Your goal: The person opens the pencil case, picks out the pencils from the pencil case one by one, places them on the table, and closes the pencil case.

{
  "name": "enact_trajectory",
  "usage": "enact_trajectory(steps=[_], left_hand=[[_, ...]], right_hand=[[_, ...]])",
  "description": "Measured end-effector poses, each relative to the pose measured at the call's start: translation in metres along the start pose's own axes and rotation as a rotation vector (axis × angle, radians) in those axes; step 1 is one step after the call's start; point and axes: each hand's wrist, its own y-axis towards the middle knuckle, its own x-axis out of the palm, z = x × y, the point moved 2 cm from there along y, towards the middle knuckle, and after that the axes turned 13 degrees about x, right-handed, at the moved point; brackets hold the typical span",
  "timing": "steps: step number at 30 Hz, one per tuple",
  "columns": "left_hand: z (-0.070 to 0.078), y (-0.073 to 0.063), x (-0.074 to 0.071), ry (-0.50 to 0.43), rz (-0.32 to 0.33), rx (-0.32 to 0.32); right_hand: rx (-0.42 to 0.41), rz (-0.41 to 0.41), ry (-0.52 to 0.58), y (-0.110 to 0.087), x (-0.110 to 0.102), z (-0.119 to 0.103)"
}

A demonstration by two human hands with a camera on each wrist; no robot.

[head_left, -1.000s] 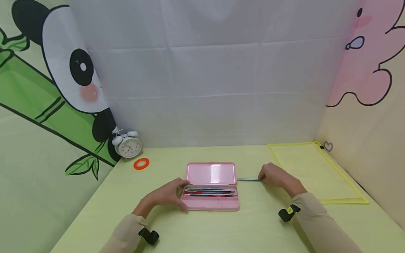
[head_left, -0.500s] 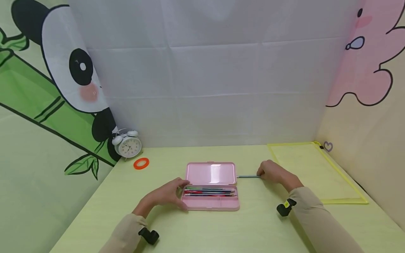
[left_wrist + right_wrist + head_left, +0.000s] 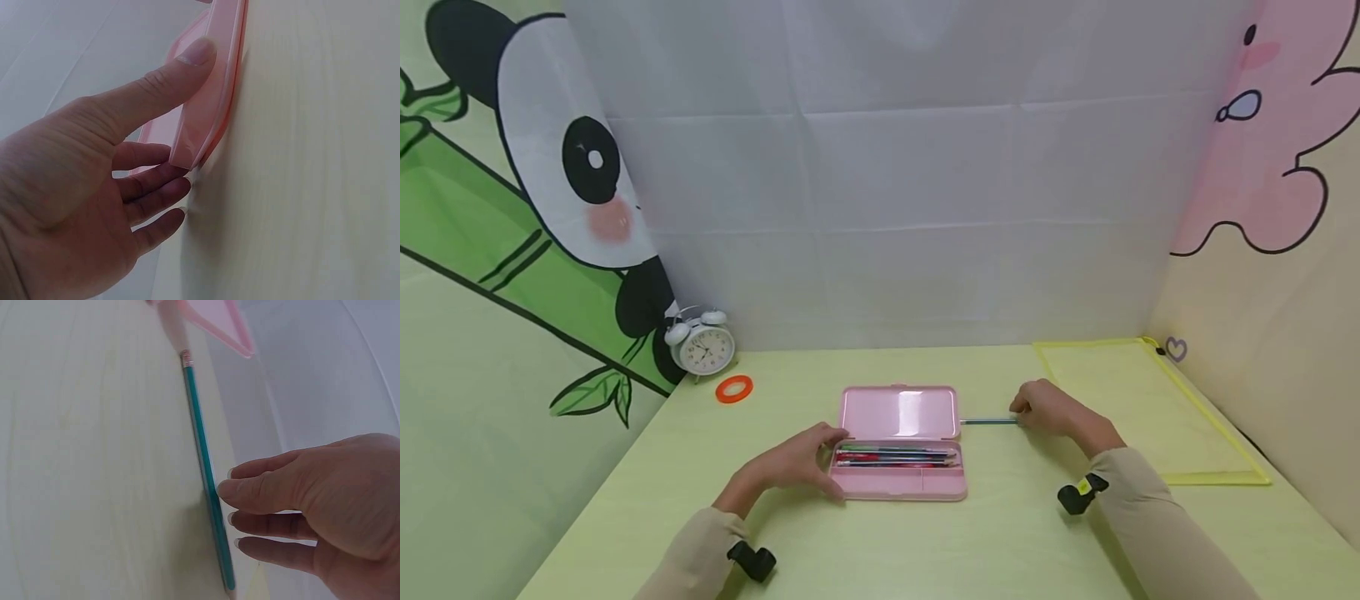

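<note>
An open pink pencil case [image 3: 880, 482] lies on the table, its lid [image 3: 880, 412] folded back, with several pencils [image 3: 895, 455] in the upper compartment. My left hand [image 3: 793, 458] grips its left end; in the left wrist view the thumb [image 3: 197, 53] presses the near side and the fingers bend behind the corner. To the right, a teal pencil [image 3: 201, 437] with a metal-banded end lies just beyond the lid's edge. My right hand [image 3: 337, 500] is beside this pencil, thumb tip right at its edge, fingers loosely bent and not wrapped round it.
A white alarm clock [image 3: 706, 350] stands at the back left, with an orange ring [image 3: 733, 389] in front of it. A yellow-edged mesh pouch [image 3: 1150, 417] lies on the right of the table [image 3: 910, 550]. A pale curtain [image 3: 887, 208] hangs behind.
The teal pencil and my right hand have shifted slightly toward the back of the table since the first frame. My right fingers now sit looser at the pencil. The left hand and pencil case stay put.
</note>
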Motion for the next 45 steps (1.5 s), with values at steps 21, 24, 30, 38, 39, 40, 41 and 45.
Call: enact_trajectory(steps=[21,24,30,38,39,40,41,45], left_hand=[[-0.002,-0.001,0.004,-0.009,0.000,-0.003],[-0.002,-0.001,0.005,-0.009,-0.002,-0.009],[-0.001,-0.001,0.004,-0.014,0.003,-0.021],[0.001,-0.001,0.004,-0.009,0.008,-0.011],[0.001,0.000,0.004,-0.008,0.011,-0.010],[0.001,0.000,0.004,-0.007,0.011,-0.012],[0.001,0.000,0.004,-0.005,0.013,-0.018],[0.001,0.001,0.004,0.007,0.022,-0.038]], right_hand=[[-0.187,0.117,0.123,-0.020,-0.016,-0.074],[-0.268,0.070,0.126,-0.019,-0.006,-0.093],[-0.316,-0.029,0.115,-0.012,0.012,-0.121],[-0.271,-0.132,0.080,0.000,0.037,-0.144],[-0.279,-0.133,0.068,0.001,0.039,-0.146],[-0.285,-0.131,0.056,0.002,0.041,-0.148],[-0.283,-0.131,0.049,0.003,0.043,-0.149],[-0.238,-0.127,0.025,0.006,0.049,-0.154]])
